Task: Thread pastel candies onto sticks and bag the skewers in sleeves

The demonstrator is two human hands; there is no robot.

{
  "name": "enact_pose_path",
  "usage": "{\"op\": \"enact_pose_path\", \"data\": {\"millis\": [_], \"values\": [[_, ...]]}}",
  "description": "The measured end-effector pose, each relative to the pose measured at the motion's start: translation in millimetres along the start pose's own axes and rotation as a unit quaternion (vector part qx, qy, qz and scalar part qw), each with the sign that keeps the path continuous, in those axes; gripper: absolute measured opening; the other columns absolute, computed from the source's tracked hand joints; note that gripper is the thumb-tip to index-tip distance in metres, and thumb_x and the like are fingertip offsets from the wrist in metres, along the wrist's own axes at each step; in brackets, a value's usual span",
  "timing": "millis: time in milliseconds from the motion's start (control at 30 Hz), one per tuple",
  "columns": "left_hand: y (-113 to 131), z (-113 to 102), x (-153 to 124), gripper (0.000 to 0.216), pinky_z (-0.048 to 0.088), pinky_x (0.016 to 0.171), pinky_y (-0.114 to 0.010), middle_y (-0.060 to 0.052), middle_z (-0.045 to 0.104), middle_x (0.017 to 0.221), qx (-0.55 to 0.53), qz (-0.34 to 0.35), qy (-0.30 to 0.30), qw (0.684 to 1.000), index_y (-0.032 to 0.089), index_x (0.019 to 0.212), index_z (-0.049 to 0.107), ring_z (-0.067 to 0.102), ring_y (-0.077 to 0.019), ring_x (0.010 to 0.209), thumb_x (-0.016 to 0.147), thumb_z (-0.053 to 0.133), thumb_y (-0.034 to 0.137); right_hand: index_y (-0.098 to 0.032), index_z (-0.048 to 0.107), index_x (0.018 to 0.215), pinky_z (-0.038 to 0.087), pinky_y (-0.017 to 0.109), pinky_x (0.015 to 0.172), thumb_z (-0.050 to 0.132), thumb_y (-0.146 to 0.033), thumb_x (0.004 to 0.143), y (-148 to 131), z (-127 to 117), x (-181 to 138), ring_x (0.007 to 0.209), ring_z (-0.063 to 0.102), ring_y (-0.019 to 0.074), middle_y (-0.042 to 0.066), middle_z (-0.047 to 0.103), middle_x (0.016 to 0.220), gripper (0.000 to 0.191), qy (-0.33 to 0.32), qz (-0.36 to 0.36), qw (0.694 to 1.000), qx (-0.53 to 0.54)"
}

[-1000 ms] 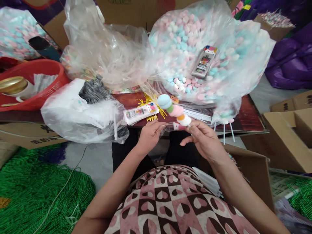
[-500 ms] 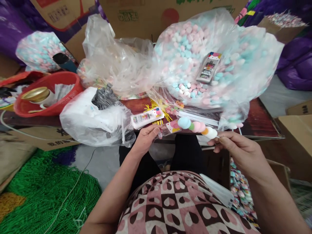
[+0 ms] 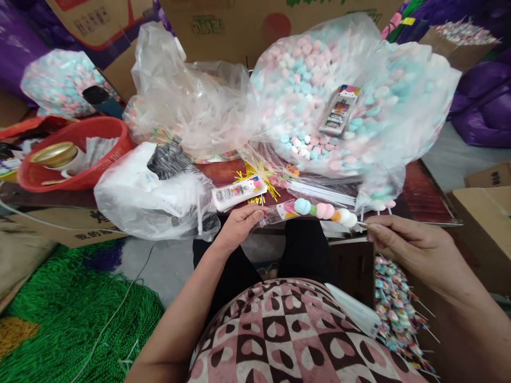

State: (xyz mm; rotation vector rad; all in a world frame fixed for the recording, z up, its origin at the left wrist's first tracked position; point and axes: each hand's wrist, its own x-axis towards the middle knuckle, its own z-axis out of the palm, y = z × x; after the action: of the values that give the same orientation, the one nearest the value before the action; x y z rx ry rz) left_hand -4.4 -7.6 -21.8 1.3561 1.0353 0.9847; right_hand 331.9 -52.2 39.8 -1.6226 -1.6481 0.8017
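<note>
Between my hands lies a marshmallow skewer (image 3: 325, 211) with blue, pink and white marshmallows and small green and orange pieces. It is held nearly level above the table's front edge. My left hand (image 3: 239, 226) pinches the end of a clear printed plastic sleeve (image 3: 274, 213), which reaches to the blue end of the skewer. How much of the skewer the sleeve covers is hard to tell. At the white end, my right hand (image 3: 415, 247) is closed on the thin white stick. Just beyond my left hand sits a stack of printed sleeves (image 3: 238, 192).
Large clear bags of marshmallows (image 3: 315, 69) stand at the back right. Yellow twist ties (image 3: 271, 190) and white sticks (image 3: 321, 192) lie mid-table. A white plastic bag (image 3: 151, 199) and red basket (image 3: 125, 141) are left. Finished skewers (image 3: 399, 314) fill a space below right.
My right hand has shifted right and slightly down, and more of the stick shows between it and the white marshmallows. The skewer is more level. My left hand keeps its pinch.
</note>
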Motion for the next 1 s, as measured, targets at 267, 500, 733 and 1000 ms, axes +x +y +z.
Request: {"op": "enact_pose_path", "data": {"millis": [267,500,733,1000], "values": [[4.9,-3.0,1.6,0.039,0.047,0.066,-0.024,-0.005,0.069,0.082,-0.002,-0.014,0.001,1.000,0.015,0.091,0.076,0.055,-0.0121,0.068,0.081,0.066,0.052,-0.023,0.073,0.073,0.051,0.027,0.058,0.071,-0.064,0.070,-12.5,-7.8,7.1,0.059,0.062,0.0173,0.004,0.068,0.064,0.042,0.042,0.014,0.999,-0.007],[4.8,0.5,2.2,0.039,0.047,0.065,-0.024,-0.006,0.068,0.082,-0.044,-0.042,-0.006,0.998,0.015,0.091,0.075,0.054,-0.0119,0.068,0.080,0.067,0.052,-0.023,0.076,0.085,0.053,0.031,0.060,0.069,-0.054,0.077,-1.9,-1.1,1.1,0.070,0.067,0.0221,0.006,0.073,0.075,0.033,0.045,-0.009,0.999,-0.029],[7.7,-1.0,3.8,0.042,0.047,0.067,-0.025,-0.007,0.072,0.089,0.002,-0.036,-0.016,0.999,0.016,0.097,0.076,0.058,-0.0129,0.071,0.081,0.066,0.053,-0.024,0.075,0.082,0.053,0.032,0.069,0.065,-0.049,0.080,-5.8,-2.4,2.6,0.071,0.068,0.0211,0.005,0.075,0.080,0.026,0.026,-0.058,0.995,-0.075],[11.9,-3.7,3.8,0.038,0.047,0.074,-0.025,-0.005,0.073,0.093,0.048,-0.025,-0.036,0.998,0.018,0.096,0.077,0.061,-0.0138,0.078,0.084,0.063,0.050,-0.022,0.074,0.079,0.049,0.030,0.063,0.070,-0.049,0.076,-0.7,-1.9,3.9,0.072,0.065,0.0206,0.006,0.072,0.079,0.028,0.002,-0.007,1.000,-0.030]]}}
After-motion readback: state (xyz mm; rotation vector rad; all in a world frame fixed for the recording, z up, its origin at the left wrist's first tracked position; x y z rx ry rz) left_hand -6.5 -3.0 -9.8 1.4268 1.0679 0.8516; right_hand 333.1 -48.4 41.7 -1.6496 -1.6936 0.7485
